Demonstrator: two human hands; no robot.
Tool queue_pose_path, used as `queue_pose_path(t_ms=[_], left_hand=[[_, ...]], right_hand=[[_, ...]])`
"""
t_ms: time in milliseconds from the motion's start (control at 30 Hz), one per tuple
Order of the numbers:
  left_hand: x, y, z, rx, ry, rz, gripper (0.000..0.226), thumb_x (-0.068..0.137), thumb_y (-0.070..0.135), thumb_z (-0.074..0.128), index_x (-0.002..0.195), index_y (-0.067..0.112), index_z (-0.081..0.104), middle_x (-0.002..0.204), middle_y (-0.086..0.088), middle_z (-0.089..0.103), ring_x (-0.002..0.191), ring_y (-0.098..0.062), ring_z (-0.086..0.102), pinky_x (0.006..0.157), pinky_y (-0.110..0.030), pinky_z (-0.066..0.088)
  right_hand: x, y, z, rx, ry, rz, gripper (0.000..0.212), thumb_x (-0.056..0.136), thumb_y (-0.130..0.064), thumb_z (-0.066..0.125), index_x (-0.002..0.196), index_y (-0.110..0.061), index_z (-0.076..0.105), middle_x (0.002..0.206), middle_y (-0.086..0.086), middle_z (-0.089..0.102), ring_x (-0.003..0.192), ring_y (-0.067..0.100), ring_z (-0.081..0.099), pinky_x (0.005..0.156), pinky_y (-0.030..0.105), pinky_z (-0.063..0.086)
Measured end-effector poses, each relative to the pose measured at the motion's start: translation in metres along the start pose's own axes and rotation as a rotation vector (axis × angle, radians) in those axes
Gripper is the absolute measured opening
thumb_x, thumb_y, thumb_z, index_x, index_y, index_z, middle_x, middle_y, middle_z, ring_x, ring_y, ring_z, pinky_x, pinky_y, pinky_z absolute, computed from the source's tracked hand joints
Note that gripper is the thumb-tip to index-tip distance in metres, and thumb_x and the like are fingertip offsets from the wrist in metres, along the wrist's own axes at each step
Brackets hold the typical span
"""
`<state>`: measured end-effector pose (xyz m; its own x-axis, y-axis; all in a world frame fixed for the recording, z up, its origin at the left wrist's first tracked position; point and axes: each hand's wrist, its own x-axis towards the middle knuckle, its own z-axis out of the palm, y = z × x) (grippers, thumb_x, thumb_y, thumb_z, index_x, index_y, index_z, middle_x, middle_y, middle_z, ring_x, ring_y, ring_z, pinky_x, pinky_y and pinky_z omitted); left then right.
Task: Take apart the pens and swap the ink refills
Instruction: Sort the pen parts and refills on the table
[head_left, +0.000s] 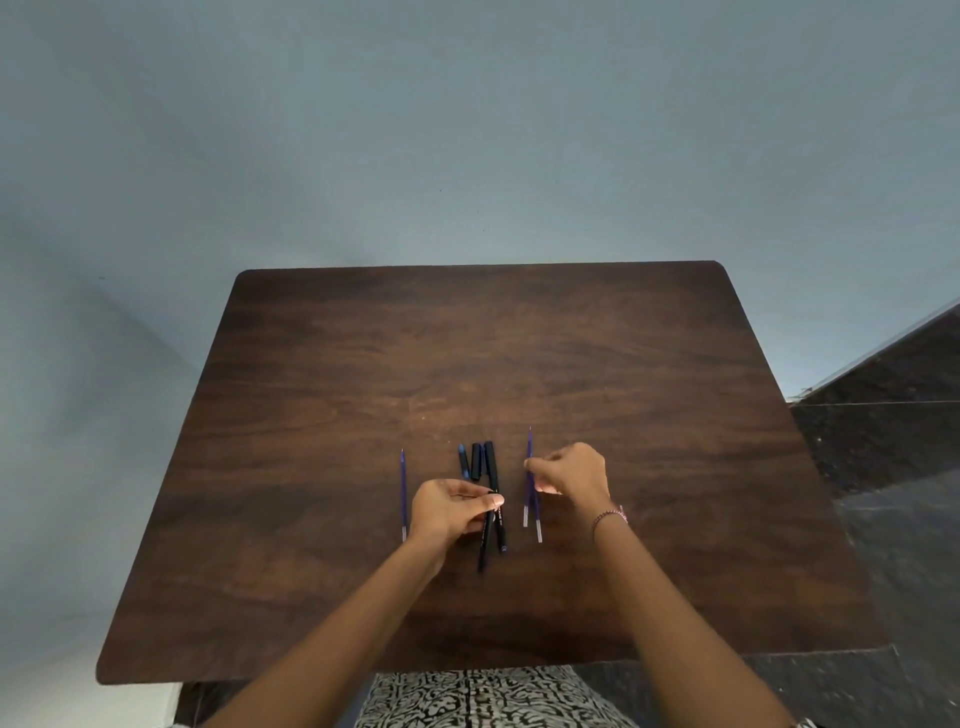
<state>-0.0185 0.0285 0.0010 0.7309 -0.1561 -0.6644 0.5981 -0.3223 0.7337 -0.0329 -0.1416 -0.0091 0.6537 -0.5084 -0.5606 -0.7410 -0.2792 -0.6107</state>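
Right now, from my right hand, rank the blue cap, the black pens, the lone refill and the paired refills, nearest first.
1. Paired refills, pinched at the right hand.
2. Black pens, centre, gripped by the left hand.
3. Blue cap, left of the pens.
4. Lone refill, far left.

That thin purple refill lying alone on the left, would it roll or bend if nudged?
The refill looks like a slim round tube lying flat on the smooth table, so a sideways nudge would probably roll it. Being so thin, it is likely light and slightly bendy.
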Motion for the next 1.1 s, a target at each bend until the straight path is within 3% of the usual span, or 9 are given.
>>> queue_pose_path(t_ms=[100, 200, 333, 600, 733, 833, 967, 1100], left_hand=[[0.001, 0.001, 0.0, -0.035, -0.023, 0.01, 0.013, 0.07, 0.009, 0.08, 0.076, 0.01, 0.069, 0.077, -0.005, 0.071, 0.07, -0.011, 0.068, 0.052, -0.016, 0.053], [0.003, 0.002, 0.0, -0.037, -0.031, 0.026, 0.012, 0.07, 0.009, 0.08, 0.075, 0.011, 0.07, 0.077, -0.005, 0.072, 0.073, -0.011, 0.069, 0.056, -0.017, 0.054], [0.006, 0.004, -0.001, -0.043, -0.036, 0.054, 0.013, 0.07, 0.008, 0.081, 0.069, 0.016, 0.07, 0.073, -0.002, 0.072, 0.074, -0.012, 0.069, 0.058, -0.02, 0.055], [0.012, 0.006, -0.006, -0.012, -0.008, 0.056, 0.014, 0.069, 0.012, 0.081, 0.07, 0.02, 0.071, 0.083, -0.004, 0.073, 0.084, -0.017, 0.07, 0.067, -0.026, 0.057], [0.013, 0.005, -0.006, 0.0, -0.005, 0.047, 0.015, 0.068, 0.012, 0.082, 0.068, 0.021, 0.07, 0.08, -0.001, 0.073, 0.083, -0.015, 0.069, 0.062, -0.023, 0.055], [0.015, 0.005, -0.007, 0.002, -0.009, 0.045, 0.015, 0.068, 0.012, 0.082, 0.069, 0.02, 0.07, 0.078, 0.001, 0.072, 0.081, -0.013, 0.069, 0.059, -0.02, 0.054], [0.017, 0.007, -0.007, -0.019, -0.014, 0.052, 0.017, 0.068, 0.01, 0.082, 0.064, 0.02, 0.069, 0.069, 0.002, 0.072, 0.073, -0.014, 0.069, 0.052, -0.016, 0.051], [0.019, 0.009, -0.008, -0.011, -0.01, 0.047, 0.018, 0.066, 0.011, 0.083, 0.063, 0.021, 0.069, 0.067, 0.005, 0.071, 0.07, -0.009, 0.069, 0.05, -0.014, 0.05]], right_hand=[[-0.002, -0.012, -0.006, 0.249, -0.008, -0.012, 0.018, 0.074, -0.022, 0.076, 0.059, -0.011, 0.072, 0.065, 0.011, 0.071, 0.061, 0.015, 0.066, 0.076, 0.031, 0.058], [-0.006, -0.029, -0.011, 0.464, -0.059, -0.003, 0.013, 0.076, -0.018, 0.077, 0.068, -0.009, 0.072, 0.07, 0.014, 0.072, 0.06, 0.016, 0.066, 0.069, 0.025, 0.059], [-0.009, -0.043, -0.01, 0.576, -0.065, -0.048, 0.008, 0.079, -0.013, 0.075, 0.072, -0.01, 0.071, 0.071, 0.01, 0.073, 0.06, 0.012, 0.069, 0.062, 0.019, 0.058], [-0.007, -0.047, -0.003, 0.513, -0.068, -0.113, 0.009, 0.08, -0.014, 0.074, 0.072, -0.014, 0.071, 0.066, 0.005, 0.073, 0.059, 0.01, 0.07, 0.059, 0.017, 0.058], [-0.004, -0.049, -0.001, 0.435, -0.084, -0.136, 0.007, 0.08, -0.016, 0.074, 0.076, -0.011, 0.073, 0.064, 0.003, 0.073, 0.059, 0.009, 0.07, 0.06, 0.018, 0.058], [-0.003, -0.052, 0.0, 0.369, -0.081, -0.163, 0.012, 0.08, -0.019, 0.074, 0.069, -0.015, 0.072, 0.065, 0.005, 0.073, 0.059, 0.01, 0.07, 0.063, 0.019, 0.058], [-0.001, -0.055, 0.001, 0.389, -0.085, -0.154, 0.016, 0.08, -0.018, 0.074, 0.064, -0.016, 0.071, 0.058, 0.001, 0.071, 0.053, 0.007, 0.068, 0.055, 0.013, 0.054], [0.001, -0.056, 0.0, 0.37, -0.102, -0.155, 0.014, 0.08, -0.018, 0.074, 0.067, -0.016, 0.071, 0.059, 0.0, 0.072, 0.056, 0.009, 0.07, 0.057, 0.015, 0.055]])
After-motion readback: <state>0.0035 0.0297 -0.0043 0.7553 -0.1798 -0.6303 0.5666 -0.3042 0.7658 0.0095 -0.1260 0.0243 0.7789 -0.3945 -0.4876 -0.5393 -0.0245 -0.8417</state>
